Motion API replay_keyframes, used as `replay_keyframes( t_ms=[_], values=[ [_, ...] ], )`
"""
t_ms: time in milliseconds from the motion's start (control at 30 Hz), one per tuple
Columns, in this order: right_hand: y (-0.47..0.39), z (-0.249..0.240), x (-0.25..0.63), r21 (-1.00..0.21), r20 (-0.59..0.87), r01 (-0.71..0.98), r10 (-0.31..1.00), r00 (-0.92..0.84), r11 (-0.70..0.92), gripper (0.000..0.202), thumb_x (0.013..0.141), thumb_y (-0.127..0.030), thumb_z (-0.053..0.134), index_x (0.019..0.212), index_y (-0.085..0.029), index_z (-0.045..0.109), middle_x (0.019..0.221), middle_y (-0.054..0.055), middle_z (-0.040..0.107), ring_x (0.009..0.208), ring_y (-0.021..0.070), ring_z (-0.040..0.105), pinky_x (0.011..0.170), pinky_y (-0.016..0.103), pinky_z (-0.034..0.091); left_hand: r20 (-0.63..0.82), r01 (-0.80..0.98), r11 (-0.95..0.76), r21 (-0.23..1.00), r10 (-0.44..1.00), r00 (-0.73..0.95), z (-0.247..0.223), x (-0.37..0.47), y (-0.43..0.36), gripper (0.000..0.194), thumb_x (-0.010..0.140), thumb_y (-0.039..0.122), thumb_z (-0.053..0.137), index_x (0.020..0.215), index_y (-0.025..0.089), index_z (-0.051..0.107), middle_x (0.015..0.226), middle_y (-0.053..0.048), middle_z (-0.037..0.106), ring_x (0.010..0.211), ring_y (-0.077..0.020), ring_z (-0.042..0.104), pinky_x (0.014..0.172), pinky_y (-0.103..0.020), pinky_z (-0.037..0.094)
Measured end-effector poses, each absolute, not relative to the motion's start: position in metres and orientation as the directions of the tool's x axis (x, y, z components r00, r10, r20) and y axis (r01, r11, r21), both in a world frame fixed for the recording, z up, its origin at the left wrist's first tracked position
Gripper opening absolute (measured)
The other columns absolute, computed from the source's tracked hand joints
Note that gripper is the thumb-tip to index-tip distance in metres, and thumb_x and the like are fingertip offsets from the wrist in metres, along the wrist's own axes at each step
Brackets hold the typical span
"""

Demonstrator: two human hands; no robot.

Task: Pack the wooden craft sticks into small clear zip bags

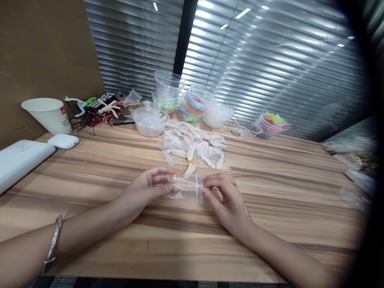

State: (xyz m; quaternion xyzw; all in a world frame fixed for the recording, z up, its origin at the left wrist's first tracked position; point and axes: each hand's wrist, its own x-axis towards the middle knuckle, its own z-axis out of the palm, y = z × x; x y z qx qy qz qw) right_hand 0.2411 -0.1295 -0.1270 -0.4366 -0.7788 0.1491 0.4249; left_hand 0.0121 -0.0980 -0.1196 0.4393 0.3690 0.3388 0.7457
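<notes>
Between my two hands is a small clear zip bag (186, 188) with pale wooden pieces inside. My left hand (153, 186) grips the bag's left end between thumb and fingers. At the bag's right end, by the zip strip, my right hand (223, 198) pinches the edge with thumb and forefinger. Just beyond the bag lies a loose bundle of pale sticks (190, 170) on the table. Farther back is a pile of similar filled bags (192, 146).
Clear plastic bowls (150, 120) and cups with coloured contents (271, 122) line the back of the wooden table (120, 256). On the left are a paper cup (49, 114), a small white case (63, 141) and a white box (25, 160). More plastic packaging (357, 176) lies far right.
</notes>
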Motion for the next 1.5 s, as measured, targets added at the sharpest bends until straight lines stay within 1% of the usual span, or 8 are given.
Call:
replay_keyframes(
  t_ms=[133,267,400,500,933,1200,1367,1500],
  values=[
    [-0.126,-0.127,0.241,-0.659,0.482,0.516,0.834,-0.269,0.547,0.017,0.082,-0.011,0.057,0.097,-0.02,0.056,0.093,0.003,0.057,0.088,0.0092,0.053,0.078,0.022,0.043,-0.272,-0.208,0.413,0.887,0.829,0.489,-0.119,0.013,-0.097,0.04,0.076,0.016,0.068,0.112,0.017,0.051,0.105,-0.006,0.063,0.089,-0.0111,0.061,0.081,-0.022,0.047],
    [-0.124,-0.133,0.238,-0.863,0.292,0.33,0.911,-0.293,0.382,0.021,0.084,-0.02,0.057,0.105,-0.02,0.059,0.108,0.006,0.06,0.102,0.0132,0.056,0.084,0.025,0.048,-0.304,-0.282,0.466,0.838,0.83,0.468,-0.117,0.016,-0.098,0.026,0.079,0.02,0.067,0.103,0.014,0.058,0.103,-0.005,0.063,0.092,-0.0116,0.06,0.086,-0.024,0.048],
    [-0.124,-0.137,0.233,-0.981,0.066,0.146,0.93,-0.362,0.126,0.028,0.084,-0.028,0.057,0.109,-0.017,0.056,0.084,0.004,0.064,0.073,0.0099,0.062,0.068,0.022,0.052,-0.336,-0.301,0.494,0.816,0.828,0.449,-0.116,0.015,-0.098,0.016,0.08,0.023,0.065,0.093,0.014,0.065,0.105,-0.004,0.063,0.097,-0.0133,0.058,0.089,-0.026,0.048],
    [-0.125,-0.136,0.233,-0.98,0.012,0.18,0.936,-0.353,0.08,0.029,0.083,-0.03,0.057,0.107,-0.014,0.059,0.072,0.003,0.061,0.058,0.0069,0.054,0.056,0.018,0.047,-0.333,-0.251,0.483,0.839,0.819,0.467,-0.118,0.013,-0.097,0.02,0.078,0.027,0.067,0.095,0.016,0.067,0.105,-0.004,0.065,0.097,-0.0147,0.058,0.088,-0.027,0.047],
    [-0.131,-0.123,0.237,-0.897,0.069,0.371,0.906,-0.417,0.24,0.022,0.086,-0.024,0.051,0.097,-0.015,0.068,0.085,0.006,0.065,0.069,0.0098,0.056,0.061,0.019,0.046,-0.117,0.035,0.112,0.993,0.936,0.332,-0.115,0.013,-0.097,0.023,0.077,0.038,0.066,0.079,0.017,0.072,0.089,-0.003,0.069,0.086,-0.0166,0.059,0.079,-0.025,0.043],
    [-0.131,-0.13,0.237,-0.756,0.294,0.506,0.906,-0.305,0.415,0.028,0.085,-0.022,0.055,0.111,-0.02,0.064,0.098,0.005,0.066,0.086,0.0136,0.062,0.075,0.023,0.05,-0.204,-0.085,0.297,0.951,0.811,0.549,-0.12,0.013,-0.094,0.037,0.08,0.033,0.064,0.112,0.016,0.06,0.11,-0.007,0.064,0.1,-0.0182,0.06,0.089,-0.031,0.047],
    [-0.13,-0.126,0.241,-0.648,0.454,0.532,0.837,-0.306,0.546,0.03,0.084,-0.015,0.056,0.111,-0.024,0.064,0.101,0.005,0.058,0.094,0.012,0.056,0.081,0.023,0.046,-0.206,-0.028,0.316,0.948,0.68,0.704,-0.119,0.014,-0.098,0.032,0.083,0.027,0.061,0.111,0.012,0.059,0.103,-0.011,0.067,0.093,-0.0178,0.065,0.089,-0.031,0.049],
    [-0.128,-0.126,0.24,-0.704,0.422,0.503,0.865,-0.273,0.502,0.013,0.083,-0.016,0.057,0.092,-0.021,0.066,0.091,0.004,0.051,0.087,0.01,0.051,0.077,0.022,0.043,-0.214,0.023,0.275,0.961,0.689,0.692,-0.117,0.014,-0.099,0.025,0.086,0.03,0.057,0.099,0.009,0.063,0.1,-0.012,0.068,0.091,-0.0178,0.065,0.086,-0.03,0.05]
  ],
)
